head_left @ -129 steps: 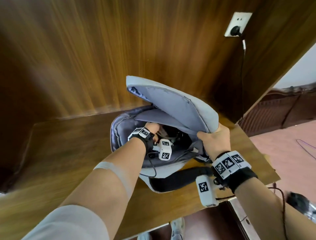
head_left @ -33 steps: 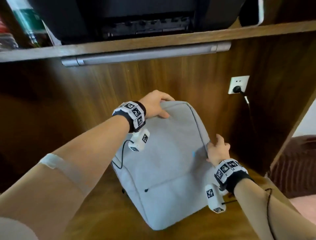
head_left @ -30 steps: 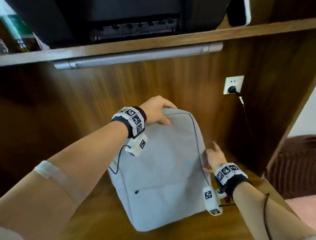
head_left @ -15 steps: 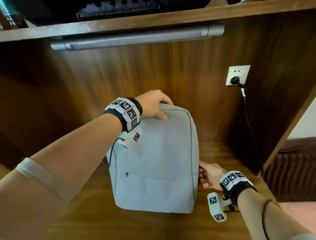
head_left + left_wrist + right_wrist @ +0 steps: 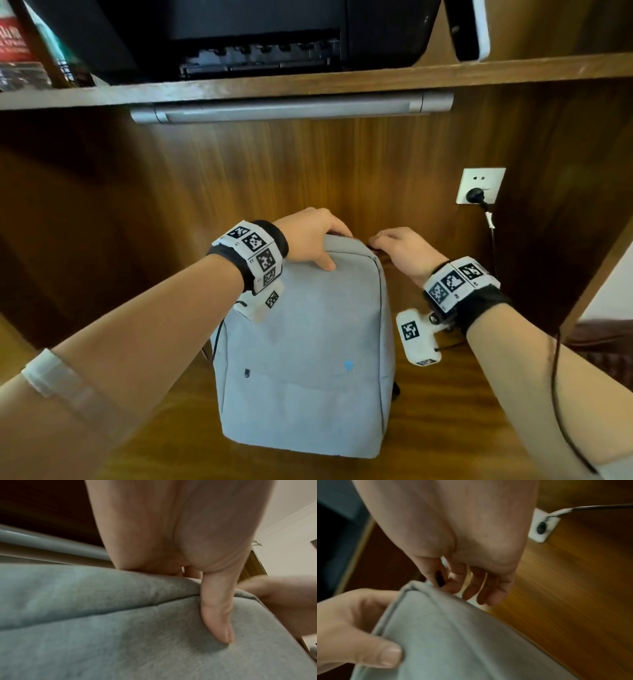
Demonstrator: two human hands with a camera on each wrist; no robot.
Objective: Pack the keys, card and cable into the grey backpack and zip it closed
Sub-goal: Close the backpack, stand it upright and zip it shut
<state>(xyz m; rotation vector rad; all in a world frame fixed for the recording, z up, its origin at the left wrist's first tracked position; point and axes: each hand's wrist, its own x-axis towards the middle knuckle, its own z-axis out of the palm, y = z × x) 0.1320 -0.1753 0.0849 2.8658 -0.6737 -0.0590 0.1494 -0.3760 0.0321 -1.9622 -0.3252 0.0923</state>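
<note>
The grey backpack [image 5: 301, 377] stands upright on the wooden desk [image 5: 445, 428], front panel facing me. My left hand [image 5: 318, 243] grips its top edge, thumb [image 5: 217, 615] pressed on the front fabric and fingers over the back. My right hand [image 5: 380, 241] is at the top right corner, where thumb and forefinger pinch a dark zipper pull [image 5: 440, 578]. The other right fingers [image 5: 488, 595] hang curled beside the bag [image 5: 453, 642]. No keys, card or cable are in view.
A wall socket [image 5: 479, 186] with a black plug and its hanging cord sits right of the bag. A grey bar [image 5: 291, 109] hangs under the shelf holding a black printer [image 5: 239, 34]. Wooden panels close the back and right side.
My right hand has risen from the bag's lower right side to its top right corner with the zipper pull. The left hand keeps its hold on the top edge.
</note>
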